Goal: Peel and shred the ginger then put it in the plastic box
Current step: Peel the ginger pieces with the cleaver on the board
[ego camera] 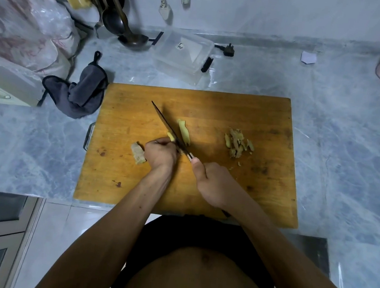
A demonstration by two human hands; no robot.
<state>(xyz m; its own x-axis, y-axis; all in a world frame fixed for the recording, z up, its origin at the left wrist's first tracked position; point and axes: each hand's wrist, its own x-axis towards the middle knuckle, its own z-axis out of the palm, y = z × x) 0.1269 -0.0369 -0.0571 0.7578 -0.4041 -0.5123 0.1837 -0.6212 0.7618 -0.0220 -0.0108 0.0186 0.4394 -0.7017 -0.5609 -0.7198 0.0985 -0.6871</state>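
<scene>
— Where is the ginger point(172, 136) held?
— Mid-board point(262, 178), pinched under the left hand point(160, 153); the knife point(169, 128) is gripped by the right hand point(213, 183).
— How should it be sliced?
— Fingertips are best kept tucked, cuts thin. The box point(183, 55) waits on the far surface.
</scene>
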